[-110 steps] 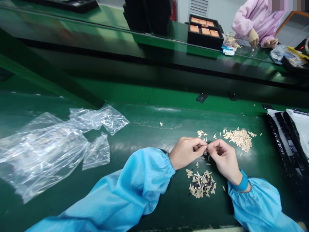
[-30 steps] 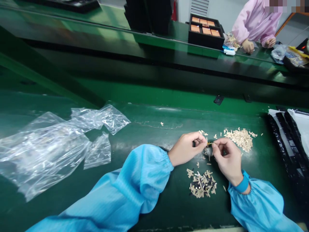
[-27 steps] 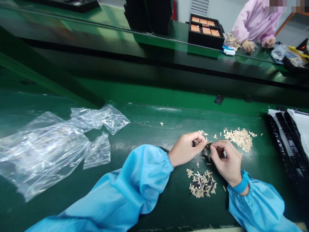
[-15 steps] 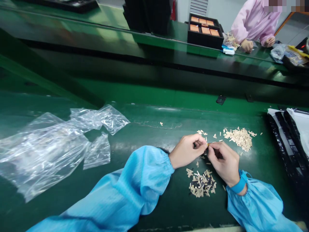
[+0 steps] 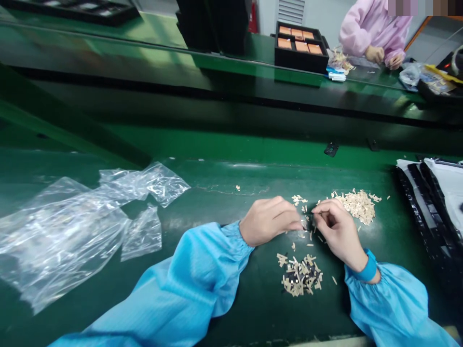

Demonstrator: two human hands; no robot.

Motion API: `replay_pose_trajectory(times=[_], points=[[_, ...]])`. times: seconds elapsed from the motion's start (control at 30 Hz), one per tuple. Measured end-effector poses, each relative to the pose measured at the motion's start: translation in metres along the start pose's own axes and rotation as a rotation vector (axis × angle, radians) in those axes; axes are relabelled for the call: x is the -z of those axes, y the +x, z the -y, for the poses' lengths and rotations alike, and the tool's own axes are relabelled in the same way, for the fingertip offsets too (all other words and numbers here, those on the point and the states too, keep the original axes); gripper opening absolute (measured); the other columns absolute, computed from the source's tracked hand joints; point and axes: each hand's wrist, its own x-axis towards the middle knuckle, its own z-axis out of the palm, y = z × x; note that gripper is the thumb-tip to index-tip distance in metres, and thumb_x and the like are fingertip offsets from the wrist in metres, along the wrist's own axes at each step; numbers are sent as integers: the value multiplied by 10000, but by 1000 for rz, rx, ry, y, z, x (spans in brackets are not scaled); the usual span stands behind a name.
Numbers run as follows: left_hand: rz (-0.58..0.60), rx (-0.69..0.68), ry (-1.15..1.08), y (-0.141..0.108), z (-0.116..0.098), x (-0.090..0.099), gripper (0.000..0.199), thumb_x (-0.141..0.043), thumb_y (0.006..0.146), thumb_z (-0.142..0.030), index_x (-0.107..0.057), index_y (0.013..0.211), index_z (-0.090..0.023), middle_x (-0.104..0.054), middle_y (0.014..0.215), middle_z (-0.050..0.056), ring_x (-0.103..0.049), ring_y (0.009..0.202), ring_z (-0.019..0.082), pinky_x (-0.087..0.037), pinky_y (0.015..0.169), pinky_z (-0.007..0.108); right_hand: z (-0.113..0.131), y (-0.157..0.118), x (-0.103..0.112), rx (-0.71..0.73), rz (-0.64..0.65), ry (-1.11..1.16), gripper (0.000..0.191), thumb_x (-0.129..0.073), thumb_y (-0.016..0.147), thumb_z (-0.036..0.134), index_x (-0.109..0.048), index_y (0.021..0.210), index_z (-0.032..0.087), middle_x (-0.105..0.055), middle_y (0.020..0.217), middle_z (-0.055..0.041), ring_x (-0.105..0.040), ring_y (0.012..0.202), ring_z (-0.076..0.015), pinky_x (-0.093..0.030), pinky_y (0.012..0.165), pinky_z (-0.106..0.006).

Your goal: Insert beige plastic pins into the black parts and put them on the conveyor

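My right hand (image 5: 337,232) pinches a small dark strip (image 5: 309,213) between thumb and forefinger, its end pointing left. Beside it, my left hand (image 5: 270,219) has its fingers pressed together and angled down over the table. Its fingertips are blurred, and what they hold, if anything, is hidden. Below both hands lies a mixed pile of beige and dark small strips (image 5: 303,275). A larger heap of beige pieces (image 5: 359,205) sits behind my right hand. A few beige bits (image 5: 298,199) are scattered near the fingertips.
Clear plastic bags (image 5: 65,231) spread over the left of the green table (image 5: 217,173). Black and white sheet-like packages (image 5: 430,202) are stacked at the right. Across the raised ledge, a co-worker in a pink sleeve (image 5: 356,31) works near a black box (image 5: 302,58) of orange packs.
My hands have come apart from their shared pinch. The left has moved slightly left with its fingers turned down; the right stays nearby, and a dark strip now shows in it.
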Motion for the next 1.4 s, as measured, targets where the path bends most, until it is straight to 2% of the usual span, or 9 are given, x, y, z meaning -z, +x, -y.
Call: replay_pose_trajectory(times=[0.07,0.17,0.3,0.8,1.0,1.07,1.17,1.27,1.4], points=[[-30,-97,45,-1,1,2,177,-636,963,-414,-688,942,-247,-740,824,-6,-629,731,129,-445,684,242,6,1,1,-66,145,134,126,-629,936,329,-686,917,218,-622,863,-34,-517,647,-151,-432,597,-287],[-82,-202,83,0,0,3,188,-660,946,-415,-659,954,-228,-750,819,-7,-643,722,133,-454,682,247,16,1,3,-208,393,365,227,-645,933,413,-656,827,213,-603,743,1,-523,642,-143,-428,592,-267],[-86,-212,83,-1,0,2,204,-656,947,-430,-658,962,-226,-749,814,-1,-651,719,133,-458,679,250,21,0,5,-304,506,539,311,-677,906,490,-638,801,200,-538,681,38,-400,556,-99,-319,504,-232],[-140,-288,166,7,-2,2,293,-508,1012,-473,-602,966,-200,-709,771,-10,-628,664,116,-470,640,235,15,-3,-1,-500,558,757,319,-839,743,399,-629,737,160,-450,555,90,-280,471,-43,-187,446,-211],[-98,-296,197,18,13,2,296,-539,998,-494,-638,966,-217,-718,778,-5,-651,686,118,-479,653,229,11,3,-1,-495,416,970,302,-854,710,341,-622,684,150,-511,546,72,-279,427,-26,-160,424,-212],[-50,-241,201,32,26,-1,255,-558,1002,-450,-647,968,-213,-731,819,10,-669,744,136,-495,691,239,11,5,-1,-470,334,1090,308,-863,702,342,-622,689,151,-514,550,68,-285,426,-28,-160,422,-210],[87,-36,225,70,51,-16,265,-494,1031,-405,-659,966,-208,-744,912,44,-680,852,188,-510,769,290,12,8,-2,-419,309,1241,295,-851,707,346,-633,708,147,-542,571,48,-292,425,-35,-165,415,-209],[230,168,274,124,67,-50,284,-475,1021,-414,-664,1068,-208,-737,1072,78,-668,995,250,-516,842,350,9,13,-2,-325,237,1353,324,-787,771,414,-624,673,152,-565,598,21,-328,410,-52,-195,394,-218],[367,334,390,191,64,-105,431,-496,991,-451,-593,1279,-145,-641,1305,170,-587,1184,338,-511,906,421,5,17,1,-236,174,1454,286,-811,738,377,-635,701,154,-565,614,27,-322,412,-50,-185,398,-217]])
